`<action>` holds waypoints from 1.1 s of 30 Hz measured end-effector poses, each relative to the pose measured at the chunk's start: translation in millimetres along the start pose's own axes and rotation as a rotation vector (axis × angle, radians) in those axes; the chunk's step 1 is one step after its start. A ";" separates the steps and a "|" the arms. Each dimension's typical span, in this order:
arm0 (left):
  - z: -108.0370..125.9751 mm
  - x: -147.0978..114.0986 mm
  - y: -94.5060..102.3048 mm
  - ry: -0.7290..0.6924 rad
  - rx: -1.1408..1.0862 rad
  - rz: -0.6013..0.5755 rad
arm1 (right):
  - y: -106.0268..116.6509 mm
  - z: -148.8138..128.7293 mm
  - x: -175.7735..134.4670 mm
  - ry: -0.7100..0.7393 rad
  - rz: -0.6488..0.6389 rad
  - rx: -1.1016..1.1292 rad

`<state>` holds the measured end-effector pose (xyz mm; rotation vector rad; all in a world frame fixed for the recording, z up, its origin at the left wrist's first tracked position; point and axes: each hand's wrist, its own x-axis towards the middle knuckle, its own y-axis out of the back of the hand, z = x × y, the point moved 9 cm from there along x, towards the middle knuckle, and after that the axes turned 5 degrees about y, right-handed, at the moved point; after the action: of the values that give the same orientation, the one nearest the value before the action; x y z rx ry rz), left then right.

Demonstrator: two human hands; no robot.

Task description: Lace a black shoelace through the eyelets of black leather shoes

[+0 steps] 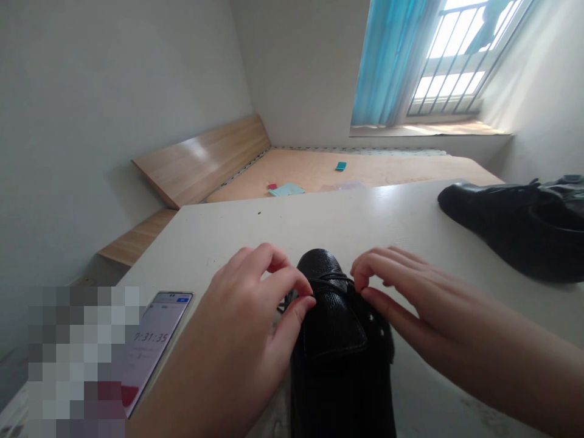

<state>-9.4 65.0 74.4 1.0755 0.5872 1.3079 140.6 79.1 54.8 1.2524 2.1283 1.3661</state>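
Note:
A black leather shoe (335, 331) stands on the white table in front of me, toe pointing away and its tongue in view. Thin black shoelaces (329, 281) cross over its front part. My left hand (262, 298) is at the shoe's left side, thumb and forefinger pinched on the shoelace. On the right side, my right hand (404, 289) pinches the shoelace near the eyelets between thumb and fingertips. The lace ends are largely hidden by my fingers.
A second black shoe (515, 225) lies on the white table (219, 228) at the right. At the left is a phone (157, 334) showing a timer. Beyond the table's far edge are a bed board (310, 167), a wooden headboard (205, 155) and a barred window (451, 61).

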 end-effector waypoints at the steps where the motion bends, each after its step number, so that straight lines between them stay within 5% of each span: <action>1: 2.4 -1.5 7.4 -0.020 -0.050 0.050 | 9.0 -2.9 2.4 0.026 0.044 0.063; 7: -4.1 -15.7 43.3 0.010 -0.557 0.426 | 61.0 -27.1 24.0 0.156 0.236 0.643; 13: -8.7 -17.7 42.4 0.034 -0.897 0.521 | 48.8 -71.3 44.8 0.183 0.151 0.690; 25: -28.7 20.3 -1.5 0.197 -0.767 0.188 | 2.5 -21.2 65.4 -0.010 -0.007 0.820; 33: -30.0 22.5 0.8 0.090 -0.651 0.298 | -6.3 -12.6 66.4 -0.079 -0.047 0.815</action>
<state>-30.5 95.1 67.1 0.5739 0.0390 1.6574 91.6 124.3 67.7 1.4541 2.7310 0.3833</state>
